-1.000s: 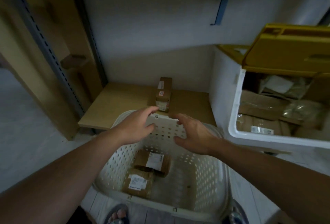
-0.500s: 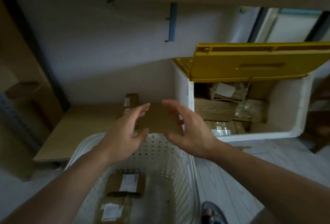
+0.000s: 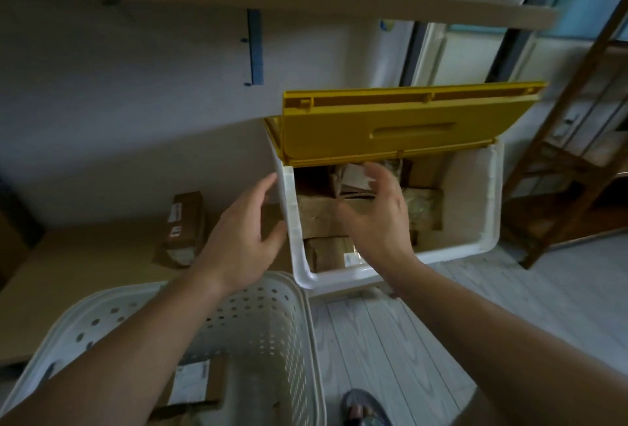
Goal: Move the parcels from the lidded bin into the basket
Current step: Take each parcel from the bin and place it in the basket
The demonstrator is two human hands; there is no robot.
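1 head-worn view looks down, close over both forearms.

Dim, flat indoor light, brighter toward the upper right; wide-angle bending at edges, slight motion blur throughout.

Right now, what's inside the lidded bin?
Brown cardboard parcels are stacked in the white bin, with clear-wrapped packets towards the back. The right hand and raised yellow lid cover others; the bottom is hidden.
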